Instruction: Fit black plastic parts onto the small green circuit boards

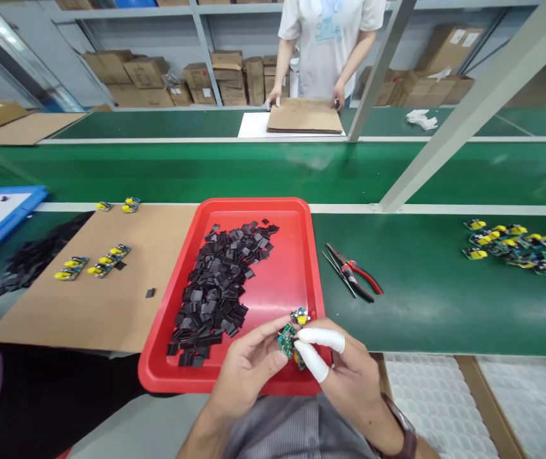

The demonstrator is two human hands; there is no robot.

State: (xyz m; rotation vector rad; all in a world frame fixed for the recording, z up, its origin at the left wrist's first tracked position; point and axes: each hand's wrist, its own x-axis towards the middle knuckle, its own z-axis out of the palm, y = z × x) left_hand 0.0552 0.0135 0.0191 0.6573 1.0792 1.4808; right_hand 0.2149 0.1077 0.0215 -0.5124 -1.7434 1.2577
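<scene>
My left hand (252,360) pinches a small green circuit board (286,341) between thumb and fingers, above the near right corner of a red tray (318,299). White finger cots cover the thumb and forefinger of my right hand (344,363). Those two fingertips close together at the board's right edge; whatever is between them is too small to make out. Another circuit board with a yellow part (300,316) shows just behind the fingers, and one more is partly hidden below them. Many flat black pieces (220,274) lie heaped along the tray's left side.
Pliers (356,273) and tweezers (339,274) lie right of the tray. Several boards with yellow parts sit in a cluster (512,245) at far right, others on the cardboard sheet (143,242) at left. A metal post (474,108) slants across. Opposite, a person handles flat cardboard (305,116).
</scene>
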